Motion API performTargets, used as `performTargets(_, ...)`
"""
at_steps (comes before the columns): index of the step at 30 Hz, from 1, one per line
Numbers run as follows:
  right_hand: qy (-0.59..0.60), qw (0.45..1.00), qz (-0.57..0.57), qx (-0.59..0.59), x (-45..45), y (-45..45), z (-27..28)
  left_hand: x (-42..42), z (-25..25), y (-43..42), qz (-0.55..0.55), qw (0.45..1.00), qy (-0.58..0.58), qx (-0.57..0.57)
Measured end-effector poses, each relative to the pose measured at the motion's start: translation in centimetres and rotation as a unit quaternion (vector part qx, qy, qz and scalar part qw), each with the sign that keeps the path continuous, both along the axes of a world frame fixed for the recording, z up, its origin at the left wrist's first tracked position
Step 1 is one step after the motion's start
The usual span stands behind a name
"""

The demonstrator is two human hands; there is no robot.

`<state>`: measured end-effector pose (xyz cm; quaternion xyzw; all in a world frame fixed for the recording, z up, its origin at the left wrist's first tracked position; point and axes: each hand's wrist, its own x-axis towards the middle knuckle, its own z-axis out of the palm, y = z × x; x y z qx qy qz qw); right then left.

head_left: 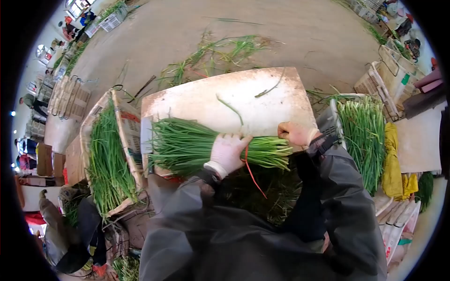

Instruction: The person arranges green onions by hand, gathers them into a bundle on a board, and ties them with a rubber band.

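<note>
A thick bunch of long green stalks [183, 143] lies across the near part of a worn pale board [272, 100], leafy ends to the left and paler ends to the right. My left hand [228, 152], in a whitish glove, is wrapped over the bunch right of its middle. A red tie [250, 172] passes round the stalks beside its fingers, with a loose end hanging over the board's near edge. My right hand [296, 134] is closed just beyond the pale stalk ends; anything in its fingers is hidden. Two loose stalks [229, 107] rest farther up the board.
Crates of green stalks stand at the left [110, 159] and right [361, 136] of the board. A yellow cloth [391, 161] hangs beside the right crate. Scattered stalks [220, 49] litter the floor beyond. Other people and stacked crates [68, 96] are along the far left.
</note>
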<state>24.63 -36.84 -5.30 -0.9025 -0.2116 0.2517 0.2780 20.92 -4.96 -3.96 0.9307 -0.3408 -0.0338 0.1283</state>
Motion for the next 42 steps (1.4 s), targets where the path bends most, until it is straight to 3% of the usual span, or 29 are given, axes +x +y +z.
performTargets(1, -0.003, 1.0, 0.019, -0.011, 0.0, -0.8, -0.3, 0.1, 0.0, 0.0, 0.002, 1.0, 0.01, 0.007)
performTargets(5, -0.065, 0.938, 0.019, -0.34, -0.7, -4.5, -0.4, 0.5, 0.2, -0.1, 0.007, 1.0, 0.023, 0.006)
performTargets(7, -0.092, 0.889, -0.134, -0.429, -0.2, -6.2, 0.4, 0.7, 0.3, -0.2, 0.008, 0.999, 0.032, 0.018)
performTargets(9, -0.168, 0.883, -0.17, -0.405, -0.1, -7.4, 1.6, 1.2, 0.4, -0.3, 0.008, 0.999, 0.041, 0.02)
performTargets(11, -0.234, 0.928, -0.196, -0.215, -0.8, -6.7, 2.1, 1.5, 0.5, -0.3, 0.005, 0.998, 0.055, 0.018)
performTargets(15, -0.301, 0.951, -0.046, -0.062, -3.8, 2.4, 6.2, 2.6, 0.9, -0.3, 0.002, 0.996, 0.094, 0.006)
performTargets(17, -0.273, 0.944, 0.029, -0.184, -5.9, 7.5, 8.4, 3.3, 1.9, -0.4, -0.01, 0.992, 0.126, 0.014)
performTargets(19, -0.259, 0.935, 0.066, -0.234, -6.5, 10.2, 8.0, 3.9, 2.4, -0.4, -0.026, 0.99, 0.139, 0.027)
performTargets(20, -0.316, 0.919, 0.055, -0.229, -6.4, 10.2, 5.9, 4.1, 2.8, -0.6, -0.029, 0.985, 0.158, 0.056)
performTargets(23, -0.207, 0.966, 0.016, -0.155, -4.4, 8.9, 2.0, 3.5, 1.3, -0.7, -0.026, 0.997, 0.063, 0.03)
performTargets(27, -0.243, 0.952, 0.034, -0.184, -4.6, 9.1, 2.4, 2.9, -0.2, 0.0, -0.033, 0.999, 0.005, -0.027)
performTargets(30, -0.306, 0.922, 0.061, -0.229, -5.5, 10.1, 4.5, 2.9, -0.2, 0.3, -0.038, 0.998, 0.042, -0.004)
performTargets(32, -0.363, 0.915, 0.071, -0.163, -6.5, 10.9, 5.1, 2.7, 0.6, 0.4, -0.021, 0.997, 0.07, -0.01)
performTargets(33, -0.407, 0.901, 0.083, -0.123, -6.9, 11.3, 5.1, 2.7, -1.3, 0.9, -0.031, 0.998, 0.022, -0.042)
performTargets(35, -0.469, 0.88, 0.065, -0.04, -7.4, 12.2, 2.3, 2.6, -0.5, 0.9, -0.029, 0.998, 0.026, -0.039)
performTargets(36, -0.499, 0.863, 0.06, -0.051, -7.9, 12.6, 2.7, 2.6, -0.3, 1.0, -0.028, 0.999, 0.018, -0.04)
performTargets(40, -0.454, 0.888, 0.066, -0.041, -8.2, 13.1, 1.3, 2.0, 0.0, 1.6, -0.038, 0.996, -0.004, -0.079)
performTargets(42, -0.392, 0.919, 0.005, 0.039, -8.3, 13.5, 1.4, 1.9, -0.4, 2.1, -0.048, 0.989, -0.015, -0.14)
